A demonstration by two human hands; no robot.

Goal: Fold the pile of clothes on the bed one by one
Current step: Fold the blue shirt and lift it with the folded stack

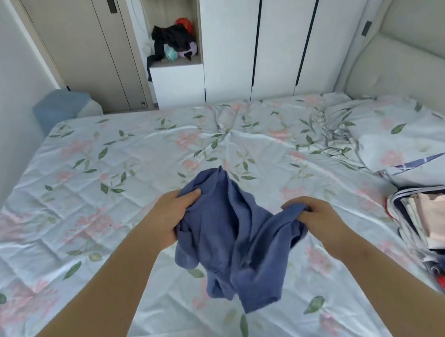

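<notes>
A crumpled blue garment (232, 237) hangs in mid-air over the middle of the bed (103, 169), held up between both hands, and its lower folds dangle toward six o'clock above the floral sheet. The left hand (171, 216) grips the cloth's upper edge at about ten o'clock of the garment, with the thumb pressed on top and the fingers clenched into the fabric underneath. The right hand (317, 218) grasps another bunched edge at three o'clock, its fingers (294, 205) curled tight round the cloth.

The pile of clothes (440, 220) lies on the bed at four o'clock from the garment, near the right edge, with pale, striped, blue and red pieces stacked loosely. A padded headboard (410, 41) rises at two o'clock. Past the bed, at twelve o'clock, stand a white wardrobe (254, 24) and an open shelf (175, 63) holding dark clothes. A blue bin (59, 107) sits at ten o'clock beside a door (88, 44).
</notes>
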